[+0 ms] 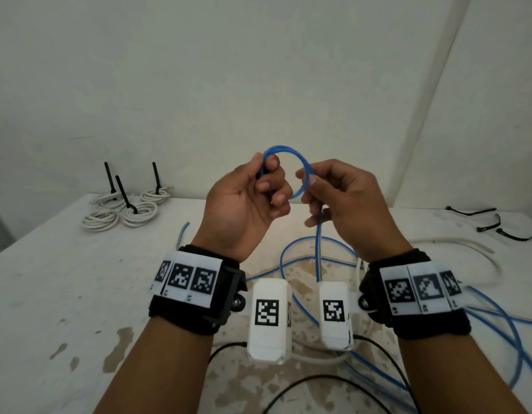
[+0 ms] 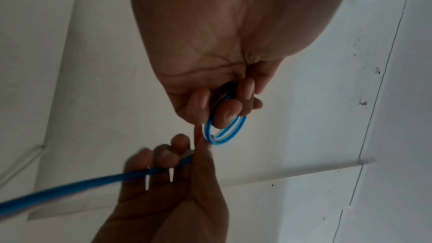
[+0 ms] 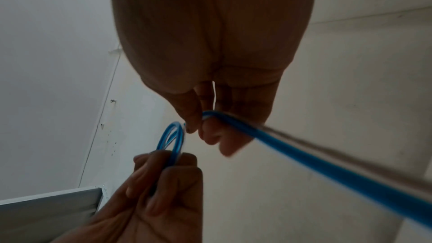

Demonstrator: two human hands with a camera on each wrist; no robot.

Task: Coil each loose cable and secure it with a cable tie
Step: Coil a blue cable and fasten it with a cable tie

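Note:
A blue cable (image 1: 290, 153) is raised above the table, wound into a small loop between both hands. My left hand (image 1: 258, 186) pinches the loop's left side with thumb and curled fingers; the same loop (image 2: 225, 134) shows in the left wrist view below my fingertips. My right hand (image 1: 321, 192) grips the loop's right side, and the cable's long tail (image 1: 318, 249) hangs from it down to the table. In the right wrist view the tail (image 3: 304, 156) runs from my fingers toward the lower right, and the loop (image 3: 170, 137) sits by the left hand.
Several coiled white cables (image 1: 124, 209) with black ties standing up lie at the table's back left. Loose black cable ties (image 1: 495, 222) lie at the back right. Loose blue cable (image 1: 497, 327) and a white cable (image 1: 456, 243) sprawl over the stained table (image 1: 49, 294).

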